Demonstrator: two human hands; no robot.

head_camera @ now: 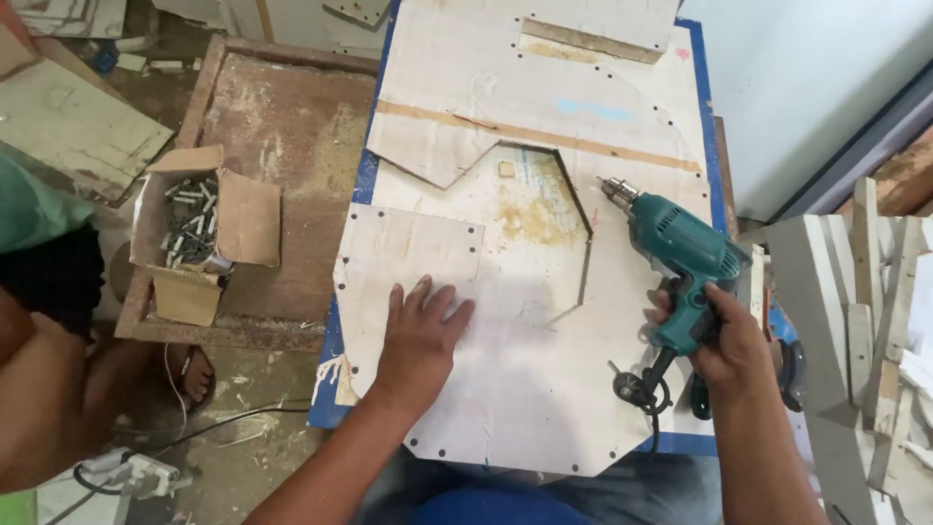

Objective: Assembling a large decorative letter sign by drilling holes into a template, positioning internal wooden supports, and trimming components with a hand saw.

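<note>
The left hand (420, 326) lies spread flat on a thin plywood panel (515, 379) on the tabletop (362, 185); stiff and light, it likely needs pinning. The right hand (724, 340) grips the teal electric drill (680, 258) by its handle, probably heavy.

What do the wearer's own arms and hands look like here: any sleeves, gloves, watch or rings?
Both forearms are bare to the bottom edge of the picture, with no sleeve in view. The left hand and the right hand wear no gloves. No watch, wristband or ring is visible on either.
</note>
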